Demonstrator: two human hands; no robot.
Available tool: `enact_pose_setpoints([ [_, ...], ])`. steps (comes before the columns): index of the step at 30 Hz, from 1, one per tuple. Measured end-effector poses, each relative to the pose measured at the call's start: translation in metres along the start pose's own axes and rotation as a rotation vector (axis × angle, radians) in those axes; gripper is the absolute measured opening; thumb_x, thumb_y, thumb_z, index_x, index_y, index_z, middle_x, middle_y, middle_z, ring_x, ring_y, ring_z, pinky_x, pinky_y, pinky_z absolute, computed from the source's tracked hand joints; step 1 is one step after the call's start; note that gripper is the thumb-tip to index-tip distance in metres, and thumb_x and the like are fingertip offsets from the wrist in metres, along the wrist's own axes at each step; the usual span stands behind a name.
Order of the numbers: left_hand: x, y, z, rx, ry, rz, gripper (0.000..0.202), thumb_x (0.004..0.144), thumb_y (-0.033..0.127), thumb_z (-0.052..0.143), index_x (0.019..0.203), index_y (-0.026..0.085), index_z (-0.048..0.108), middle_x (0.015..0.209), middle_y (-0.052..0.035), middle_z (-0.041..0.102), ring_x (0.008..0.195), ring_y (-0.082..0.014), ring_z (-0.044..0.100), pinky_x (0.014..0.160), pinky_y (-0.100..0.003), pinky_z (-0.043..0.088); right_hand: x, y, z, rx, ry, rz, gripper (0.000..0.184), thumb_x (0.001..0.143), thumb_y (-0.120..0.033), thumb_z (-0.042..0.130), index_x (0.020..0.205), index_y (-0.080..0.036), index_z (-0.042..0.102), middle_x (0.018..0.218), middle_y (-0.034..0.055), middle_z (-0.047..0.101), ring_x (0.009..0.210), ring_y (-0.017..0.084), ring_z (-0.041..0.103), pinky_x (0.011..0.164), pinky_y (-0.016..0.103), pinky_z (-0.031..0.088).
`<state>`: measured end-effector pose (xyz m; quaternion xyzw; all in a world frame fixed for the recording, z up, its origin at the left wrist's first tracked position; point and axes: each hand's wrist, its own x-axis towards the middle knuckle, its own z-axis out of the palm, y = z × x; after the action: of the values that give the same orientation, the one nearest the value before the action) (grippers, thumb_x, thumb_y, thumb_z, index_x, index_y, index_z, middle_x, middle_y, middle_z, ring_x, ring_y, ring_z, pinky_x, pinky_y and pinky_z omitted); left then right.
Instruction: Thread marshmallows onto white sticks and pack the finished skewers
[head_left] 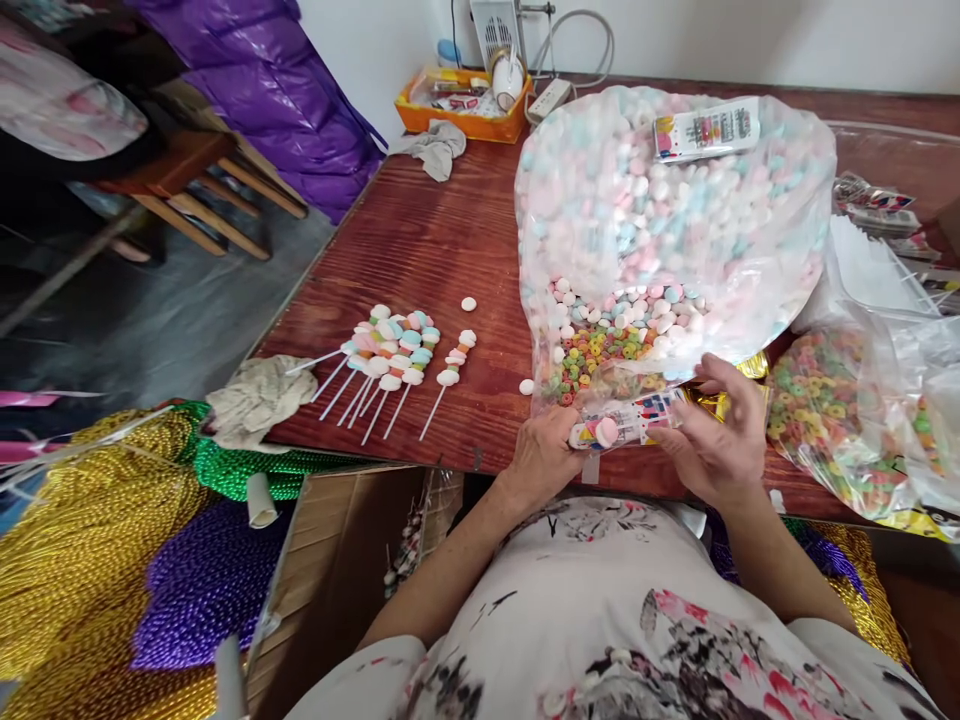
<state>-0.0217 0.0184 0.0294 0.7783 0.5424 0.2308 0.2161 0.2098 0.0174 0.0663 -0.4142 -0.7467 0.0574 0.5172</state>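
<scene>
My left hand [546, 448] is closed on the left end of a small printed plastic packet [639, 418], just above the table's front edge. A pink and white candy [606, 432] shows at that end. At the packet's right end, my right hand [716, 435] grips it between thumb and a finger; the other fingers are raised and slightly blurred. Behind the hands lies a large clear bag [660, 220] of pastel candies, with small coloured rings [600, 355] at its mouth. To the left, several candy skewers [394, 345] on white sticks lie together, with a single skewer [448, 375] beside them.
Another printed packet [706, 130] rests on the large bag. A bag of coloured rings [832, 400] lies at right. An orange tray [465, 120] stands at the back. Rags [262, 400] lie at the left edge, near beads [82, 540]. A person sits by a wooden stool [176, 175].
</scene>
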Motion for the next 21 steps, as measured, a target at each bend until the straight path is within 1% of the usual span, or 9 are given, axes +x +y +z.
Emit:
enact_pose_setpoints([
  [1, 0.001, 0.001, -0.001, -0.012, -0.006, 0.001, 0.021, 0.082, 0.031, 0.062, 0.069, 0.018, 0.053, 0.064, 0.0005, 0.056, 0.055, -0.0118, 0.045, 0.052, -0.025, 0.026, 0.005, 0.000, -0.006, -0.130, -0.087, -0.139, 0.042, 0.079, -0.019, 0.073, 0.115, -0.040, 0.066, 0.128, 0.0016, 0.062, 0.115, 0.026, 0.056, 0.090, 0.044, 0.044],
  [3, 0.002, 0.003, -0.002, -0.065, -0.023, -0.006, 0.023, 0.082, 0.033, 0.064, 0.068, 0.018, 0.053, 0.063, 0.0012, 0.055, 0.056, -0.0110, 0.044, 0.052, -0.024, 0.027, 0.015, 0.001, -0.012, -0.282, -0.272, -0.362, 0.032, 0.084, -0.016, 0.065, 0.108, -0.035, 0.068, 0.113, 0.0017, 0.068, 0.103, 0.023, 0.058, 0.086, 0.041, 0.041],
  [4, 0.003, 0.003, -0.003, -0.098, -0.039, -0.007, 0.024, 0.082, 0.035, 0.064, 0.068, 0.018, 0.053, 0.063, 0.0016, 0.055, 0.056, -0.0107, 0.044, 0.052, -0.024, 0.027, 0.019, 0.002, -0.014, -0.300, -0.343, -0.436, 0.027, 0.085, -0.013, 0.061, 0.105, -0.031, 0.068, 0.102, 0.0031, 0.070, 0.093, 0.020, 0.057, 0.080, 0.038, 0.040],
  [6, 0.005, 0.003, -0.006, -0.152, -0.079, 0.003, 0.027, 0.081, 0.037, 0.066, 0.068, 0.017, 0.053, 0.064, 0.0021, 0.055, 0.057, -0.0102, 0.045, 0.053, -0.023, 0.029, 0.025, 0.004, -0.013, -0.283, -0.418, -0.528, 0.019, 0.087, -0.011, 0.056, 0.097, -0.022, 0.067, 0.083, 0.0049, 0.066, 0.076, 0.017, 0.051, 0.070, 0.034, 0.038],
  [7, 0.005, 0.002, -0.008, -0.159, -0.094, 0.013, 0.027, 0.081, 0.037, 0.066, 0.068, 0.017, 0.053, 0.064, 0.0020, 0.055, 0.058, -0.0101, 0.046, 0.053, -0.022, 0.029, 0.028, 0.005, -0.012, -0.276, -0.436, -0.550, 0.017, 0.087, -0.011, 0.054, 0.092, -0.020, 0.066, 0.077, 0.0049, 0.064, 0.072, 0.017, 0.048, 0.068, 0.034, 0.036],
  [9, 0.004, -0.002, -0.011, -0.129, -0.094, 0.032, 0.026, 0.081, 0.036, 0.066, 0.068, 0.017, 0.054, 0.066, 0.0012, 0.057, 0.058, -0.0105, 0.047, 0.054, -0.023, 0.030, 0.030, 0.005, -0.009, -0.301, -0.478, -0.546, 0.015, 0.087, -0.011, 0.052, 0.084, -0.020, 0.063, 0.071, 0.0038, 0.061, 0.068, 0.017, 0.044, 0.068, 0.035, 0.033],
  [13, 0.001, -0.009, -0.017, 0.052, -0.016, 0.068, 0.018, 0.086, 0.031, 0.061, 0.075, 0.017, 0.058, 0.071, -0.0025, 0.061, 0.065, -0.0145, 0.054, 0.057, -0.025, 0.033, 0.032, 0.003, -0.005, -0.391, -0.560, -0.456, 0.022, 0.088, -0.009, 0.049, 0.070, -0.020, 0.056, 0.062, 0.0010, 0.052, 0.066, 0.016, 0.040, 0.072, 0.038, 0.028],
  [17, -0.001, -0.011, -0.017, 0.164, 0.000, 0.090, 0.014, 0.086, 0.029, 0.059, 0.077, 0.018, 0.059, 0.074, -0.0047, 0.062, 0.069, -0.0176, 0.057, 0.060, -0.027, 0.035, 0.031, -0.002, 0.001, -0.433, -0.593, -0.455, 0.024, 0.089, -0.007, 0.049, 0.068, -0.019, 0.054, 0.061, 0.0016, 0.051, 0.067, 0.016, 0.038, 0.076, 0.039, 0.028],
  [21, 0.000, -0.008, -0.013, 0.116, -0.034, 0.054, 0.015, 0.084, 0.030, 0.060, 0.076, 0.018, 0.057, 0.072, -0.0032, 0.061, 0.068, -0.0169, 0.055, 0.060, -0.027, 0.034, 0.028, -0.009, 0.006, -0.450, -0.606, -0.503, 0.021, 0.090, -0.010, 0.050, 0.072, -0.019, 0.056, 0.064, 0.0025, 0.051, 0.069, 0.018, 0.038, 0.074, 0.039, 0.028],
])
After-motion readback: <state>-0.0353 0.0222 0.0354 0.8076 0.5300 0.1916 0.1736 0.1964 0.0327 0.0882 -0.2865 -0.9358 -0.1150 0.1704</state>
